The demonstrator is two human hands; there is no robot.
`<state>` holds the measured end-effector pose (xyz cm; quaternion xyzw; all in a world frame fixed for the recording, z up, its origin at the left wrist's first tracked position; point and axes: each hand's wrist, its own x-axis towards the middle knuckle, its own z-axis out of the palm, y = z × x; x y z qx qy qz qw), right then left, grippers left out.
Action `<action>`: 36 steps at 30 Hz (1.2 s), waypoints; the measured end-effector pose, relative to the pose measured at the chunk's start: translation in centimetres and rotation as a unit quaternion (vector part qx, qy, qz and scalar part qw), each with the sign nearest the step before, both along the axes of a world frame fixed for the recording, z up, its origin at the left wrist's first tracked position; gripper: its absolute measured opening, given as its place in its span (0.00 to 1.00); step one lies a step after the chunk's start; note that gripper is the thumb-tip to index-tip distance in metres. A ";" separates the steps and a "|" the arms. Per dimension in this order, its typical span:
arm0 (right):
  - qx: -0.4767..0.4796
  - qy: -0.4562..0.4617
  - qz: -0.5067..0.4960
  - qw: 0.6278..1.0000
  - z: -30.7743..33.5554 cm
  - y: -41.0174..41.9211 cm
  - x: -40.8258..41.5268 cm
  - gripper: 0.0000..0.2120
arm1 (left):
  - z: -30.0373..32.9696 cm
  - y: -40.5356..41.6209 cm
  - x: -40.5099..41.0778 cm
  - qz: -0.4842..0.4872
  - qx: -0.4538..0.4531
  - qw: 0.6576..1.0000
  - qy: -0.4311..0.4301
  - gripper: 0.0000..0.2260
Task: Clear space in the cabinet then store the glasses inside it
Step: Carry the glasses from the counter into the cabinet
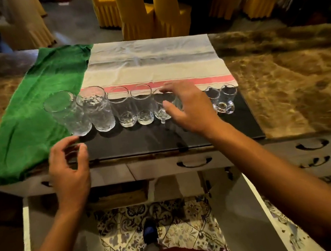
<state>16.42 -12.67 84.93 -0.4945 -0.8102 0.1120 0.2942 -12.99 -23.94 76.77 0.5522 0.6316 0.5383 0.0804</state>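
Note:
Several clear glasses stand in a row on a dark mat on the counter: two tall textured tumblers, two plain glasses, a small handled glass and two more handled glasses at the right. My right hand hovers over the small handled glass with fingers spread above its rim and thumb at its front; whatever sits under the palm is hidden. My left hand is at the counter's front edge below the leftmost tumbler, fingers loosely curled, holding nothing. The cabinet below stands with its doors open.
A green cloth and a striped white cloth lie on the marble counter behind the glasses. Drawers with dark handles run under the counter edge. White cabinet doors swing out on both sides of my legs. Yellow-covered chairs stand beyond.

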 end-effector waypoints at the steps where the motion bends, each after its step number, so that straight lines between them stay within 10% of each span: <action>1: 0.001 0.008 0.004 1.000 -0.2 -0.7 0.9 0.19 | 0.3 -0.4 1.3 -0.007 -0.001 1.000 0.005 0.11; 36: -0.238 0.306 -0.209 0.898 -6.8 -6.4 17.4 0.37 | 0.9 4.4 24.3 -0.263 -0.188 0.942 -0.086 0.22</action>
